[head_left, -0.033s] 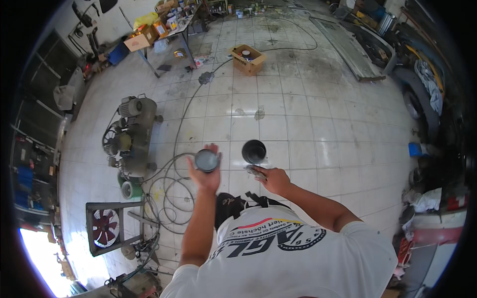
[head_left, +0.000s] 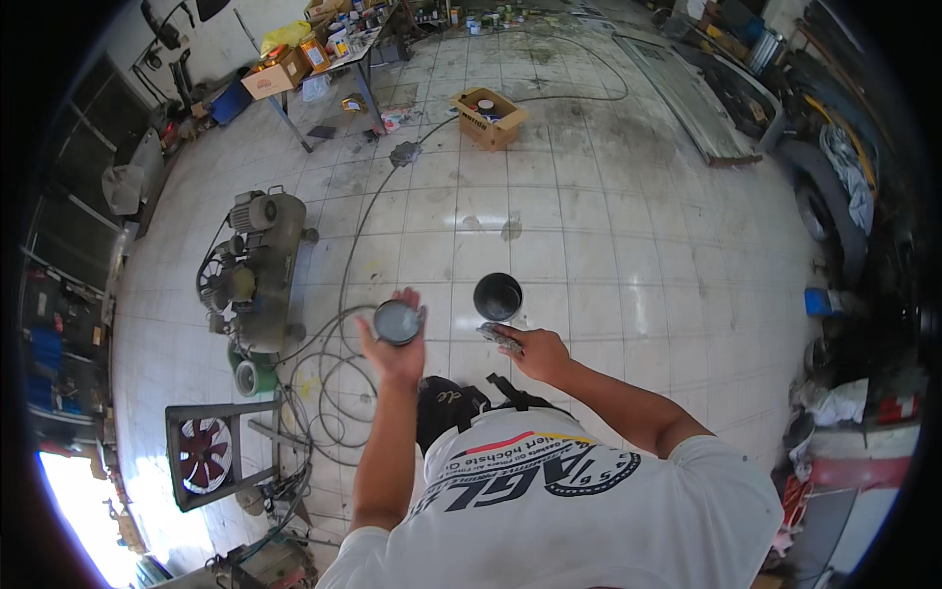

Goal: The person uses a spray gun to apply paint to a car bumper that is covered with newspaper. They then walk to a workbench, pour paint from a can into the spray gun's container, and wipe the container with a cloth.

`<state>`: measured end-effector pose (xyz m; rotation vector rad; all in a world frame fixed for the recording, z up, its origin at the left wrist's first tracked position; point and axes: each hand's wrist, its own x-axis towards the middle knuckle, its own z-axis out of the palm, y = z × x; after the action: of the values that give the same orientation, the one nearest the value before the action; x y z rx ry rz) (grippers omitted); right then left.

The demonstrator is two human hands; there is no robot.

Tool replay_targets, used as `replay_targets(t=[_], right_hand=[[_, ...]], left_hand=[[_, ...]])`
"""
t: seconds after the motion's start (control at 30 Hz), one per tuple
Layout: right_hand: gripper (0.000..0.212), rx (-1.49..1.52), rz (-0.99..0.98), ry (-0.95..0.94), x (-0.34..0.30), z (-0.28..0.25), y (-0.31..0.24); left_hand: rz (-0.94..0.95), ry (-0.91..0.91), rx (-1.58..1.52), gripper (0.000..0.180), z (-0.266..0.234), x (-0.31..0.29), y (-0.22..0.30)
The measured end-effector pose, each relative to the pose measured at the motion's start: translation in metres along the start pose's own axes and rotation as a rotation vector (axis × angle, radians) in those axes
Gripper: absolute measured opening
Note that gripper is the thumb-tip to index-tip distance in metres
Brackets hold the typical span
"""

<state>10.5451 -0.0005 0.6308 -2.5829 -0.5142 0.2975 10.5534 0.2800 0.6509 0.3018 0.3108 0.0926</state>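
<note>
My left hand is palm up under a round, shallow grey tin, its fingers stretched along the far side. The tin's face looks smooth and pale grey; I cannot tell whether it is a lid or a filled top. My right hand is closed on a small, crumpled-looking grey pad, with the thumb side toward the left. Just beyond that hand is a dark round pot, open at the top with a black inside. Whether the pad touches the pot's rim is not plain.
On the left are an air compressor, a coiled hose and a framed fan. A cardboard box stands ahead on the tiled floor. A cluttered table is at the far left, a long panel at the far right.
The whole view has shifted slightly. My left hand and the grey tin have moved a little left; my right hand keeps its hold on the pad by the pot.
</note>
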Motion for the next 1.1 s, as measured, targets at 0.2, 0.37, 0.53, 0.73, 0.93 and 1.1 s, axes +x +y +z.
replay_targets(t=[0.2, 0.37, 0.53, 0.73, 0.93, 1.1], right_hand=[[0.045, 0.079, 0.075, 0.019, 0.243, -0.038, 0.013], [0.045, 0.115, 0.293, 0.047, 0.415, -0.073, 0.046], [0.042, 0.123, 0.399, 0.100, 0.567, -0.115, 0.074], [0.036, 0.093, 0.365, 0.264, 0.782, -0.129, 0.158], [0.039, 0.041, 0.208, 0.320, 1.051, -0.199, 0.228], [0.039, -0.042, 0.073, 0.184, 1.289, -0.277, 0.233]], left_hand=[[-0.014, 0.232, -0.106, 0.096, -0.022, 0.206, 0.084], [-0.144, 0.174, -0.089, 0.091, 0.014, 0.433, 0.127], [-0.126, 0.256, 0.118, 0.085, 0.072, 0.665, 0.153], [0.023, 0.239, 0.082, 0.087, 0.136, 0.936, 0.176], [0.088, 0.260, -0.017, 0.093, 0.227, 1.132, 0.204], [0.156, 0.411, 0.067, 0.087, 0.232, 1.273, 0.252]])
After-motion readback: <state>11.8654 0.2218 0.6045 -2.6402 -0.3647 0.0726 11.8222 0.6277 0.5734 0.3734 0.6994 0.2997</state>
